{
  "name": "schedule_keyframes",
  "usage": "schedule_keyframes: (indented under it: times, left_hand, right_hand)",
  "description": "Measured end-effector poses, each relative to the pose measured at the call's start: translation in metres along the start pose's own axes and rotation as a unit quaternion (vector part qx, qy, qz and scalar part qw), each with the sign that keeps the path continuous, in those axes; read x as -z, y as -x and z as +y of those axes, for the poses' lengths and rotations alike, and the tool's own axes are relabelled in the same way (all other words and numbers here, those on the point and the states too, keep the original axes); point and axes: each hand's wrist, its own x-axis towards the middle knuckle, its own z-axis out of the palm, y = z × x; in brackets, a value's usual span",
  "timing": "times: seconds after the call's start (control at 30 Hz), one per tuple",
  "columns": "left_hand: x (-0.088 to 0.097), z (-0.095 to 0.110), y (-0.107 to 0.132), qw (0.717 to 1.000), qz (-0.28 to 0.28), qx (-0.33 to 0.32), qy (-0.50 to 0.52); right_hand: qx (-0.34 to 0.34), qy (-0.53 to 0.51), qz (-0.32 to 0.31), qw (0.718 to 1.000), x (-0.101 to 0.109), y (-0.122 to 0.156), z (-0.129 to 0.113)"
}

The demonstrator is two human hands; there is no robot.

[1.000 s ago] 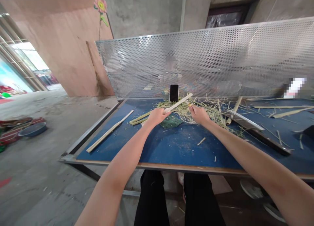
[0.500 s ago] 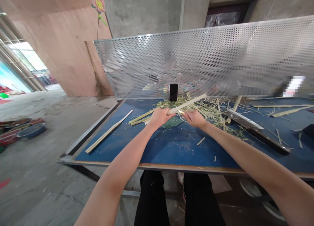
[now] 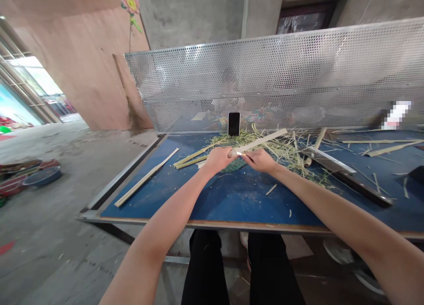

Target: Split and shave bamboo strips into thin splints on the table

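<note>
Cream-coloured strip point(image 3: 265, 140), head view: I have its near end pinched in my left grip point(image 3: 219, 159), the rest slanting toward two o'clock above the blue tabletop point(image 3: 238, 203). At three o'clock, my right grip point(image 3: 262, 160) clasps a small knife point(image 3: 240, 154); I can't tell whether its blade touches.

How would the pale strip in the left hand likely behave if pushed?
The pale strip is probably fairly stiff, jutting from the left hand without visible sag. It looks thin, so likely light and apt to flex somewhat.
</note>
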Motion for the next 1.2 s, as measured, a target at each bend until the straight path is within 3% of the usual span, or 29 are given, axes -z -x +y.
schedule_keyframes:
  times: [0.47,1.2]
  left_hand:
    - [-0.002,-0.002,0.0,1.0,-0.017,0.005,0.0]
    - [-0.006,-0.004,-0.001,1.0,-0.013,-0.007,-0.004]
  right_hand:
    - [-0.009,-0.045,-0.049,0.998,0.01,-0.003,-0.008]
    - [-0.003,-0.061,-0.046,0.997,0.007,-0.001,-0.006]
